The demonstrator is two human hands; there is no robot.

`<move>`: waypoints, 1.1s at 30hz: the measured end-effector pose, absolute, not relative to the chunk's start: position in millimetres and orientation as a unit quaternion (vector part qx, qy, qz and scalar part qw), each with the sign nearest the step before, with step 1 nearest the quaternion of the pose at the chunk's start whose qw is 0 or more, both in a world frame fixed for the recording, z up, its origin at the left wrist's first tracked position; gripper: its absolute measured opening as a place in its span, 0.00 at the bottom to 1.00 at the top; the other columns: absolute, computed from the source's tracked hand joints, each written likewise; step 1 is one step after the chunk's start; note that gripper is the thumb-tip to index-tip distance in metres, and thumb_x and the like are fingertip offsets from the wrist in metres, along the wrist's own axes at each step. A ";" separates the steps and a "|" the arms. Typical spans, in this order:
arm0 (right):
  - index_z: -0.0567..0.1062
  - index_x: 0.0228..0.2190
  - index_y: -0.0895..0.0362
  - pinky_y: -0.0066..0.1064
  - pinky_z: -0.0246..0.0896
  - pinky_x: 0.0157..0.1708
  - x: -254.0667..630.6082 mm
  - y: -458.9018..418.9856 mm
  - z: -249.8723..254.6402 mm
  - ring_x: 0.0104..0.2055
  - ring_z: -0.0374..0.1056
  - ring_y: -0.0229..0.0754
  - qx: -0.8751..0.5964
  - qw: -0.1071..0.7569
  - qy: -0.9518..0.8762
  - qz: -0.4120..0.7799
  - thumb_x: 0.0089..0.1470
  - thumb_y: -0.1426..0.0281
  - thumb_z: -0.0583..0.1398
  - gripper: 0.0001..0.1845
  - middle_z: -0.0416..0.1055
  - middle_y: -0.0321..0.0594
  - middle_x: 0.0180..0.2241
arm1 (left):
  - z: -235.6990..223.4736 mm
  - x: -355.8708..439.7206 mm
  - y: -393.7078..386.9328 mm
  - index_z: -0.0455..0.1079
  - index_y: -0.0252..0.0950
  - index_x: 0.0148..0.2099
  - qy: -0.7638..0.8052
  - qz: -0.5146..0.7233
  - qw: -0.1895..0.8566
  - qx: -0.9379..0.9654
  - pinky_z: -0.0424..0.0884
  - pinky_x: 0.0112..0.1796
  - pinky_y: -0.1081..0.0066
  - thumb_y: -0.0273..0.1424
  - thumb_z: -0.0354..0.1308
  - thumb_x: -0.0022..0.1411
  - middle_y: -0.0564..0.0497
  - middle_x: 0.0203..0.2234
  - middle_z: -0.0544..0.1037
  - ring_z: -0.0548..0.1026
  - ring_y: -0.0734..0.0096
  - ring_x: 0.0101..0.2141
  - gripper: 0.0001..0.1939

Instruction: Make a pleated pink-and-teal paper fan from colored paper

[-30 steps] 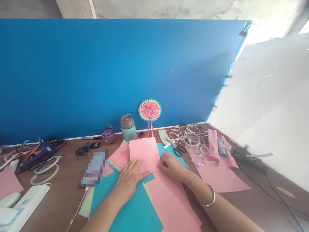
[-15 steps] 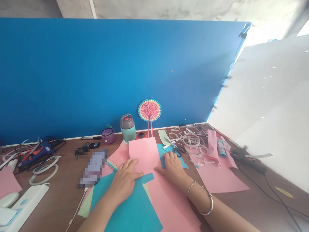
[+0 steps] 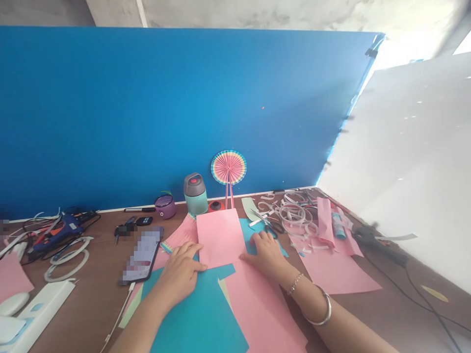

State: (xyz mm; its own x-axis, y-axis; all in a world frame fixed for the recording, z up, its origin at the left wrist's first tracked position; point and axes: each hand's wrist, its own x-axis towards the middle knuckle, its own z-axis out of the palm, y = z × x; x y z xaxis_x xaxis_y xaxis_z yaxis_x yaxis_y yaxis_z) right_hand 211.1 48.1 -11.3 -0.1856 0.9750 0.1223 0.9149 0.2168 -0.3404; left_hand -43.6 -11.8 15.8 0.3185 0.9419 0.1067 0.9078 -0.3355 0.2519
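A small pink paper sheet [image 3: 221, 238] lies flat on top of other coloured paper. My left hand [image 3: 183, 272] rests at its lower left edge, fingers stretched out and thumb at the corner. At the lower right corner, my right hand [image 3: 267, 252] touches the sheet with its thumb, the other fingers spread and bent over the blue paper. Under my left hand is a large teal sheet [image 3: 198, 314], beside a larger pink sheet [image 3: 263, 304]. Left of the small sheet lies a pleated paper strip [image 3: 182, 233] with a striped edge.
A round paper fan [image 3: 228, 167] stands against the blue partition [image 3: 147, 108]. Scissors [image 3: 270, 225], curled strips [image 3: 292, 212] and a glue bottle [image 3: 337, 225] lie at right. A phone [image 3: 142, 255], flask [image 3: 195, 193], purple cup [image 3: 165, 206] and power strip [image 3: 40, 311] are at left.
My left hand has slid a little left and down, from lying over the small pink sheet to its edge. My right hand has shifted slightly right. The sheet has barely moved.
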 end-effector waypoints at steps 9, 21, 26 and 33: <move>0.65 0.21 0.56 0.31 0.53 0.32 213.5 51.9 -15.3 0.34 0.61 0.42 -0.545 0.215 -0.775 0.238 0.45 0.67 0.60 0.08 0.65 0.37 0.28 | 12.8 -42.0 -11.8 0.77 0.50 0.40 0.566 0.133 0.087 0.809 0.63 0.50 0.56 0.16 0.45 0.54 0.51 0.51 0.71 0.64 0.60 0.52 0.26; 0.57 0.21 0.55 0.27 0.51 0.23 214.8 59.7 -6.0 0.24 0.53 0.34 -0.399 0.448 -0.634 0.488 0.45 0.56 0.63 0.22 0.55 0.30 0.21 | 14.2 -35.1 -9.0 0.66 0.37 0.30 0.600 0.436 0.041 0.669 0.65 0.33 0.67 0.21 0.45 0.51 0.50 0.26 0.69 0.67 0.66 0.31 0.10; 0.57 0.21 0.55 0.28 0.54 0.25 203.8 53.6 -6.0 0.25 0.55 0.35 -0.369 0.491 -0.601 0.512 0.43 0.52 0.64 0.25 0.57 0.31 0.22 | 13.4 -11.5 -14.6 0.71 0.36 0.38 0.552 0.462 0.351 0.599 0.67 0.31 0.70 0.38 0.52 0.57 0.49 0.31 0.76 0.73 0.66 0.32 0.13; 0.64 0.27 0.55 0.29 0.57 0.28 192.4 38.6 -7.7 0.28 0.60 0.36 -0.351 0.411 -0.680 0.495 0.50 0.57 0.61 0.16 0.65 0.35 0.27 | -2.4 5.8 -13.4 0.74 0.33 0.28 0.585 0.537 0.411 0.448 0.69 0.35 0.66 0.50 0.57 0.51 0.47 0.26 0.78 0.74 0.62 0.31 0.22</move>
State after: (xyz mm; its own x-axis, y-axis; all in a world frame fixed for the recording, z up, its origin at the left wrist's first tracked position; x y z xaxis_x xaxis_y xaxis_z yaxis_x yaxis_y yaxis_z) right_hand 192.4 38.6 -7.7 -0.4150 0.8848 0.2117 0.0701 0.2631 -0.9622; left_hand 5.8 -13.4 -2.4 -0.2608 0.9654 0.0007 0.0822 0.0215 0.9964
